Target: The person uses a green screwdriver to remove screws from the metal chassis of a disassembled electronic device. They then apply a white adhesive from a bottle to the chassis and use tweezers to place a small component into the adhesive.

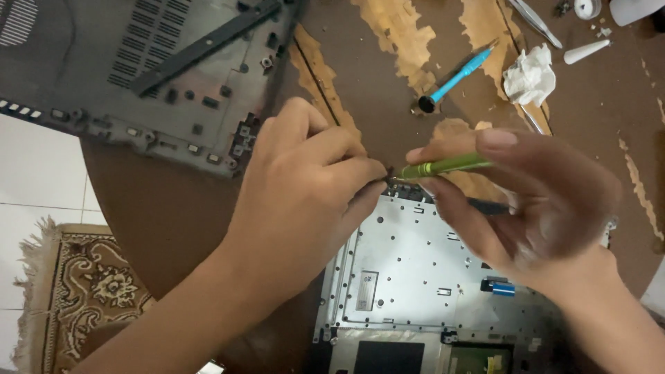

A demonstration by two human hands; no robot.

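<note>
Right hand (pixel 547 208) curled around a slim green metallic screwdriver (pixel 443 166), tip pressed at the top edge of an opened laptop chassis (pixel 415 270) of bare silvery sheet metal dotted with small holes, lying at the near edge of the round brown counter (pixel 173 208) with its peeling veneer. Left hand (pixel 305 187) bunched nearly closed, fingertips pinching something tiny and dark right at the screwdriver tip, too small to make out. Toward the far edge: a grey plastic laptop bottom cover (pixel 138 76) with vent slots, a blue screwdriver (pixel 457 75), a crumpled white tissue (pixel 530 75), a white cone-shaped cap (pixel 585 51).
</note>
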